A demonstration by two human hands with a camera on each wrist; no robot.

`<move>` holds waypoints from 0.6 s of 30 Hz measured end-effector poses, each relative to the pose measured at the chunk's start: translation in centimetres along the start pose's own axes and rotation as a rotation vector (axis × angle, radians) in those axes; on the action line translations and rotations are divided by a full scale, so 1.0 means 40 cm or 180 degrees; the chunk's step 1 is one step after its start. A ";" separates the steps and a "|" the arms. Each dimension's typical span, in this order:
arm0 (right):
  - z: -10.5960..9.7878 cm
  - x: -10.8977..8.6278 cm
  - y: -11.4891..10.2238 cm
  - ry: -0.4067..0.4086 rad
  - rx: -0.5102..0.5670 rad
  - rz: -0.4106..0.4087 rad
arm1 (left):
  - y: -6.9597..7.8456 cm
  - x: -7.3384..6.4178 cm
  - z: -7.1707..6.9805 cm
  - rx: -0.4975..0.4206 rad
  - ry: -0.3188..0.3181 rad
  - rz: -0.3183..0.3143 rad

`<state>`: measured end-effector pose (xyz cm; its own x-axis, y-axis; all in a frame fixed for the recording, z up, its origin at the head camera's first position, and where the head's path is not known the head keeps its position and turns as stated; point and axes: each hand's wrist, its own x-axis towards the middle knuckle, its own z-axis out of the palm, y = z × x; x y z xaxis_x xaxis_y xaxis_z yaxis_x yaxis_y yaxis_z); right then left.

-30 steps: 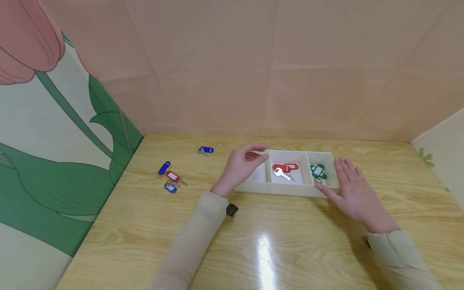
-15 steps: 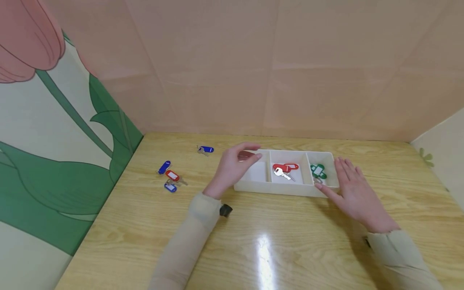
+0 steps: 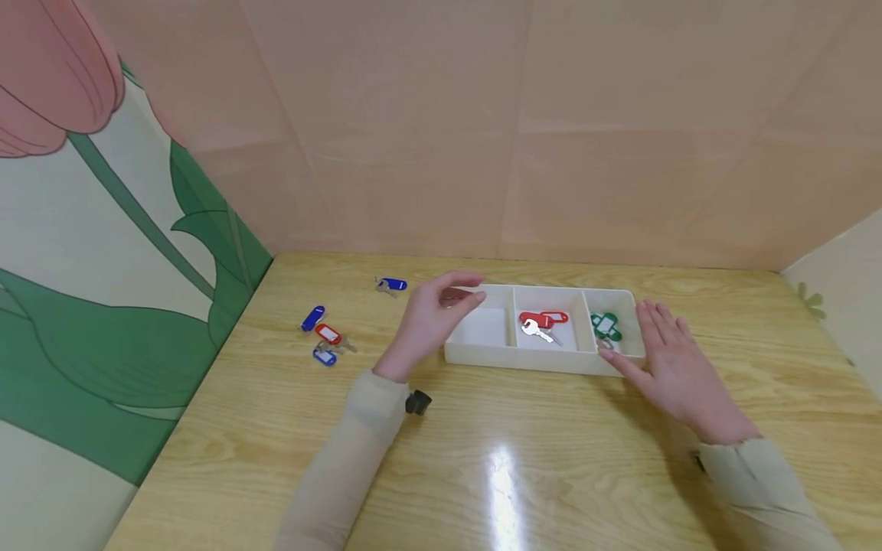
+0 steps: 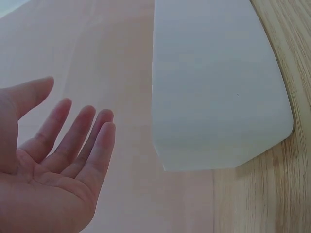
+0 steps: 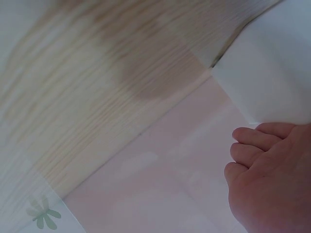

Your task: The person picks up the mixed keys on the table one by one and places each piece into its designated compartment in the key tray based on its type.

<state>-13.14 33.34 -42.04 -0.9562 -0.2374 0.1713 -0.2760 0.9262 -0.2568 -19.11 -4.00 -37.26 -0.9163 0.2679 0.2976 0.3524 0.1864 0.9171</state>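
My left hand (image 3: 427,317) hovers over the left end of the white three-compartment tray (image 3: 524,358), thumb and fingers apart. In the left wrist view that hand (image 4: 63,160) shows an empty palm beside the tray's outer wall (image 4: 218,87). My right hand (image 3: 671,367) rests against the tray's right end, fingers straight along the side wall and thumb at the front rim. Red key tags (image 3: 534,318) with a silver key (image 3: 537,330) lie in the middle compartment. Green key tags (image 3: 606,327) lie in the right compartment. Nothing shows in the visible part of the left compartment.
Left of the tray on the wooden table (image 3: 551,459) lie a blue key tag (image 3: 313,318), a red one (image 3: 328,334) and another blue one (image 3: 324,357) close together. A further blue tag (image 3: 393,284) with a key lies farther back. A pinkish wall covering (image 3: 413,153) stands behind the table.
My left hand has moved left from the divider to the tray's left end, uncovering more of the left compartment. The right hand, tray and key tags have stayed in place.
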 end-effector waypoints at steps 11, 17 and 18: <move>0.000 -0.002 -0.001 0.0012 0.0005 0.0009 | -0.004 -0.014 -0.012 -0.0107 0.0001 0.0007; -0.001 0.000 -0.002 0.0008 0.0007 0.0003 | -0.015 -0.026 -0.020 -0.0053 0.0011 0.0011; -0.001 0.000 -0.002 0.0006 0.0009 0.0003 | -0.018 -0.028 -0.021 -0.0030 0.0017 0.0003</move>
<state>-13.10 33.30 -41.97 -0.9563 -0.2360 0.1728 -0.2754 0.9256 -0.2595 -18.51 -5.23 -38.01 -0.9171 0.2628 0.2998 0.3513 0.1773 0.9193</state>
